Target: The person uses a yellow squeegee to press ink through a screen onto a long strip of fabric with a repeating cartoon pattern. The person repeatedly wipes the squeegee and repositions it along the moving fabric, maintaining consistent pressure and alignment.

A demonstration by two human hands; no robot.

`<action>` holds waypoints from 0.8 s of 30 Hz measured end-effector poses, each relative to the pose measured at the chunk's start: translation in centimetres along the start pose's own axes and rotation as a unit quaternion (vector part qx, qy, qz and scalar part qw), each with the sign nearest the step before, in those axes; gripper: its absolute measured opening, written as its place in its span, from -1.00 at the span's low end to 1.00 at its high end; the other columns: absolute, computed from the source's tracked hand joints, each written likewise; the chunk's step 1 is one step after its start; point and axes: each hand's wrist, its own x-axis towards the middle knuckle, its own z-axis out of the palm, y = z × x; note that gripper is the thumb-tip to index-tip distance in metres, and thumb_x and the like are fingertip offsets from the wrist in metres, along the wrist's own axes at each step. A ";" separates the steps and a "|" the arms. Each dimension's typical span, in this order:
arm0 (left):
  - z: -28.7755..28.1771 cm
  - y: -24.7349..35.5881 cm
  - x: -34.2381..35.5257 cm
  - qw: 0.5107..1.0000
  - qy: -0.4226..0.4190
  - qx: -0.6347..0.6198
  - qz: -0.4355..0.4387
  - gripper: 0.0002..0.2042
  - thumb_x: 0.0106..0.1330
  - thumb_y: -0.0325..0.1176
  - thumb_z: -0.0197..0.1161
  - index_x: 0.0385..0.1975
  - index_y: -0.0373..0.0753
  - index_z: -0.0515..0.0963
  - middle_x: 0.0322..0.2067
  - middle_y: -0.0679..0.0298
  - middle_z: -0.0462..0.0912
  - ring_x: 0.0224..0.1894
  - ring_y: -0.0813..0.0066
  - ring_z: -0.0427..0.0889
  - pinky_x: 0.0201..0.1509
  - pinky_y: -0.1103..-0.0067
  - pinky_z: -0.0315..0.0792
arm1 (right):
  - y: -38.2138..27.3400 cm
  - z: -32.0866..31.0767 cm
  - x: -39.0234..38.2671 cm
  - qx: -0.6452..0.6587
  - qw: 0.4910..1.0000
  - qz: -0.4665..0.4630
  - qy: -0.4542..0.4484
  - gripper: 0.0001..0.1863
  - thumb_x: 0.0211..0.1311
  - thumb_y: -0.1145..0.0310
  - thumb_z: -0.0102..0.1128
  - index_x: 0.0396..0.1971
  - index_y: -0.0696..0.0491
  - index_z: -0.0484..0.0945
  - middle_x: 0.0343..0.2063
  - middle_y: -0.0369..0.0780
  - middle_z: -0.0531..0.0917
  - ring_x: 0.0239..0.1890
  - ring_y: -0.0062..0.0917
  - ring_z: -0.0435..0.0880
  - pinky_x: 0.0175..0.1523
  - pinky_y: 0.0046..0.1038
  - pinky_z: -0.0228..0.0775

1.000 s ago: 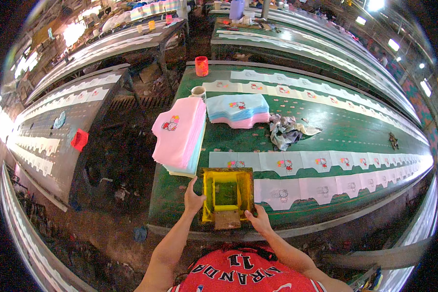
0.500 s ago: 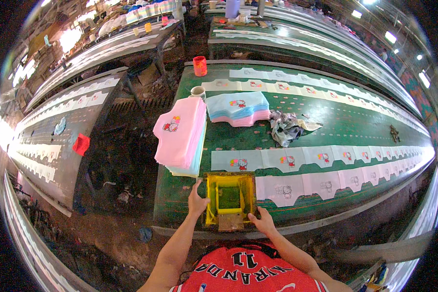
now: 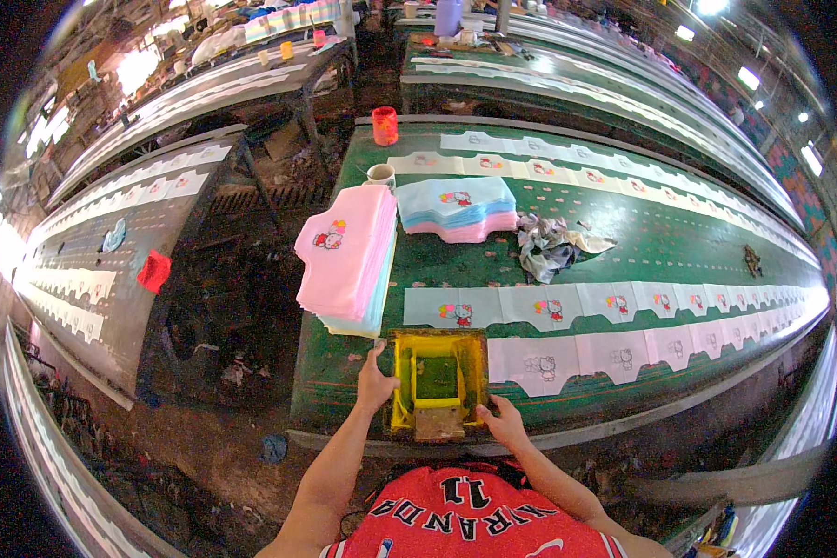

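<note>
- Yellow frame (image 3: 404,372): boxlike, nearly square; outer edge dark brown and stained, inner walls glossy bright yellow.
- Has a rectangular, green-tinted window (image 3: 436,377) in the middle, bordered by a yellow band.
- Carries a tan-brown wooden block (image 3: 439,424), worn-looking, at the near side, below the window.
- Sits at the near edge of the green worktop (image 3: 339,381), straight ahead of the red shirt (image 3: 474,511).
- Left hand (image 3: 376,383): grasping the yellow frame's left side, thumb toward the rim, index finger stretched forward.
- Right hand (image 3: 504,423): grasping the right side close to the near corner, thumb at the rim.
- Just right: row of pale cloth pieces (image 3: 539,363), dark outline prints.
- Beyond, leftward: pink cloth stack (image 3: 344,251), near.
</note>
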 end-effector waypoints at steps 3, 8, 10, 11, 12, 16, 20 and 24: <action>-0.5 1.8 -0.2 0.999 -0.020 0.003 -0.037 -0.17 -0.08 -0.50 0.39 0.33 -0.18 0.24 0.31 0.04 0.40 0.25 0.11 0.49 0.17 0.37 0.44 | -0.2 0.0 0.1 -0.034 0.999 -0.020 0.025 -0.25 0.23 -0.12 0.22 0.11 0.28 0.46 0.02 0.08 0.56 0.14 -0.04 0.50 0.28 -0.17 0.31; 0.0 -1.2 0.1 0.999 0.022 0.026 0.041 -0.15 -0.11 -0.47 0.40 0.33 -0.18 0.24 0.28 -0.01 0.43 0.21 0.06 0.53 0.16 0.34 0.44 | -5.9 -0.1 -1.9 -0.098 0.953 -0.285 0.042 -0.39 0.13 0.03 0.36 0.02 0.19 0.52 -0.03 0.01 0.56 0.10 -0.04 0.49 0.22 -0.13 0.33; 0.1 -0.9 0.2 1.000 0.007 0.016 0.021 -0.15 -0.11 -0.46 0.40 0.33 -0.19 0.24 0.26 -0.02 0.44 0.22 0.03 0.51 0.19 0.33 0.42 | -10.4 -1.5 -2.9 -0.138 0.921 -0.351 -0.101 -0.48 0.05 0.13 0.42 -0.07 0.14 0.56 -0.03 -0.05 0.57 0.08 -0.06 0.50 0.19 -0.13 0.35; 0.1 -0.6 0.2 1.000 0.000 0.011 0.011 -0.15 -0.11 -0.46 0.41 0.33 -0.19 0.24 0.26 -0.03 0.45 0.23 0.02 0.50 0.20 0.32 0.42 | -10.2 -0.8 -3.0 -0.188 0.904 -0.370 -0.106 -0.52 0.03 0.17 0.40 -0.09 0.13 0.56 -0.05 -0.06 0.58 0.06 -0.09 0.51 0.17 -0.14 0.37; 0.1 -0.7 0.2 1.000 -0.002 0.019 0.009 -0.15 -0.11 -0.46 0.40 0.33 -0.20 0.23 0.27 -0.02 0.43 0.24 0.01 0.49 0.21 0.32 0.41 | -9.8 0.1 -2.9 -0.236 0.883 -0.390 -0.111 -0.56 0.02 0.21 0.38 -0.12 0.12 0.57 -0.07 -0.07 0.58 0.04 -0.11 0.53 0.15 -0.14 0.38; 0.0 -0.3 0.1 0.999 -0.011 0.030 0.001 -0.15 -0.07 -0.45 0.40 0.35 -0.21 0.21 0.32 0.01 0.37 0.25 -0.01 0.47 0.24 0.30 0.40 | -9.0 1.9 -2.4 -0.275 0.878 -0.386 -0.065 -0.68 -0.04 0.37 0.29 -0.22 0.10 0.57 -0.17 -0.12 0.62 -0.04 -0.19 0.58 0.07 -0.15 0.43; -0.5 1.3 -0.2 0.999 -0.028 0.007 -0.022 -0.16 -0.03 -0.45 0.39 0.36 -0.22 0.19 0.36 0.03 0.31 0.32 0.05 0.40 0.27 0.29 0.38 | -8.8 2.9 -0.3 -0.216 0.915 -0.339 -0.026 -0.68 0.04 0.40 0.15 -0.13 0.07 0.57 -0.13 -0.12 0.63 -0.02 -0.16 0.58 0.13 -0.17 0.44; -0.3 0.4 -1.1 0.999 -0.027 0.014 -0.010 -0.16 -0.04 -0.46 0.39 0.36 -0.24 0.21 0.35 0.02 0.32 0.34 0.05 0.36 0.32 0.30 0.34 | -9.1 2.7 -1.2 -0.204 0.925 -0.315 -0.063 -0.69 0.04 0.41 0.15 -0.15 0.07 0.57 -0.11 -0.10 0.63 -0.03 -0.15 0.58 0.12 -0.20 0.46</action>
